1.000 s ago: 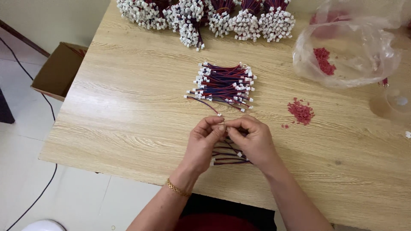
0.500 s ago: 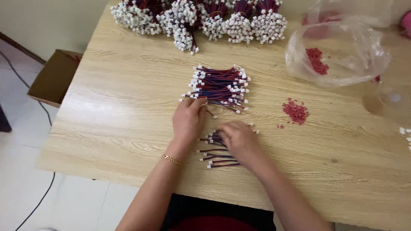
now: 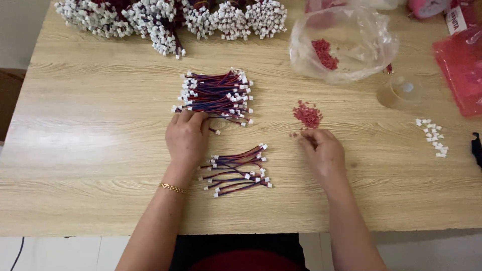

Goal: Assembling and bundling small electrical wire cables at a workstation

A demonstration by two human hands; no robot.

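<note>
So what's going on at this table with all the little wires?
A person sits at a wooden table sorting short red-and-blue wires with white plugs. The left hand rests its fingertips on the near edge of a large wire stack. The right hand reaches toward a small pile of red bits, fingers curled just beside it. Between the hands lies a smaller bunch of wires. More bundles line the far edge, beside a clear bag with red bits.

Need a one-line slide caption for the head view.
Left hand reaches the upper wire bundle; right hand at the red pieces.
</note>
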